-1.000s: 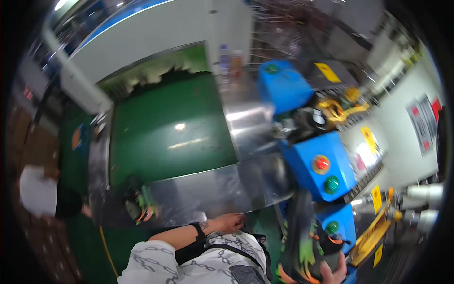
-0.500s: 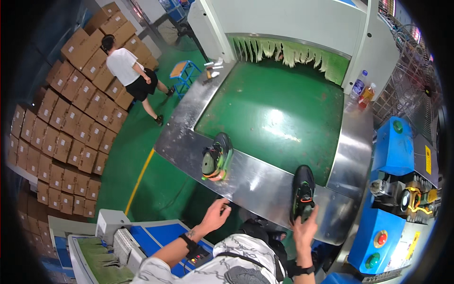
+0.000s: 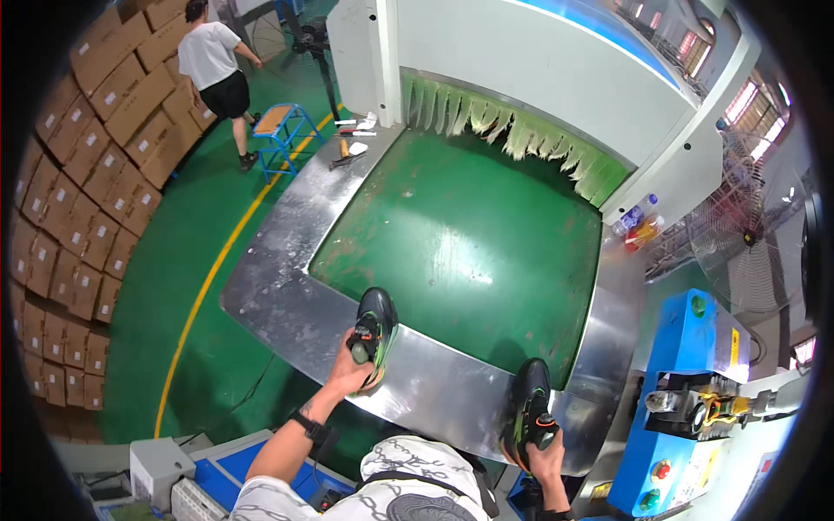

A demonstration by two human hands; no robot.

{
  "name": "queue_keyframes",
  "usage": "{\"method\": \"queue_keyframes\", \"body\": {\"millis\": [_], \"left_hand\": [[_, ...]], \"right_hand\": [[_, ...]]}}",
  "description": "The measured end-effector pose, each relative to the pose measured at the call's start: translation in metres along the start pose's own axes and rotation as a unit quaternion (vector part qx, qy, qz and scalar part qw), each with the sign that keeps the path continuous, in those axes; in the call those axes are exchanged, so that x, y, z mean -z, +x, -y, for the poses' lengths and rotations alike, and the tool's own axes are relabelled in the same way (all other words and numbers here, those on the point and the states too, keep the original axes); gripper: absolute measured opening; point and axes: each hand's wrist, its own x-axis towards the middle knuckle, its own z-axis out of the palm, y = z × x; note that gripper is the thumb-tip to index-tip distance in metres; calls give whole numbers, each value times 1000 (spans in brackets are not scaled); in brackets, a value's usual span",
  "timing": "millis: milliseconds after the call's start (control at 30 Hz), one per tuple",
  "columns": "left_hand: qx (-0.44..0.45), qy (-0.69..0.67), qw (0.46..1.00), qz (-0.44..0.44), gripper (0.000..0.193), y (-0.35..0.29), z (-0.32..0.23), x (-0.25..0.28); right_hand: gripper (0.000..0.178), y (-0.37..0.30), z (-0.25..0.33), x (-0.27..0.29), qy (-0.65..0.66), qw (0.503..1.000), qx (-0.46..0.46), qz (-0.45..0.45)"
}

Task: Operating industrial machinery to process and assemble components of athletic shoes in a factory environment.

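Observation:
Two black shoes with green and orange trim stand at the near part of the green belt surface and its steel border, toes pointing away from me. My left hand is closed round the heel of the left shoe, which sits over the border's inner edge. Closed at the heel of the right shoe is my right hand; some of its fingers are hidden behind the shoe. A green-grey piece shows in the left shoe's opening.
Beyond the belt hangs a green fringed curtain under a grey machine housing. Bottles stand at right, near a blue control box with buttons. Tools lie on the left border. A stool, a person and stacked cartons are farther left.
My left hand has moved forward and taken hold of the left shoe's heel. My right hand now grips the right shoe. The view has shifted, and the other person has walked farther off.

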Motion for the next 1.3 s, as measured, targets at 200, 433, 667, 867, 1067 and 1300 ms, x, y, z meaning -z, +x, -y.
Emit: {"method": "queue_keyframes", "body": {"millis": [200, 433, 667, 867, 1067, 1300], "left_hand": [[157, -316, 935, 37, 58, 2, 9, 42], [79, -457, 883, -65, 51, -37, 5, 123], [11, -428, 903, -12, 70, -46, -7, 164], [-76, -133, 978, 140, 42, -13, -77, 118], [-152, -57, 918, 362, 48, -40, -146, -35], [-246, 7, 738, 629, 56, -140, -202, -142]], "right_hand": [[57, 9, 60, -42, 182, 981, -28, 62], [74, -2, 182, -152, 61, 944, -50, 319], [84, -11, 195, -237, -20, 929, 265, 257], [63, -31, 187, -168, 179, 943, 245, 135], [64, -126, 136, -75, 243, 889, 173, -347], [71, -210, 143, -46, -144, 836, 87, -521]]}}
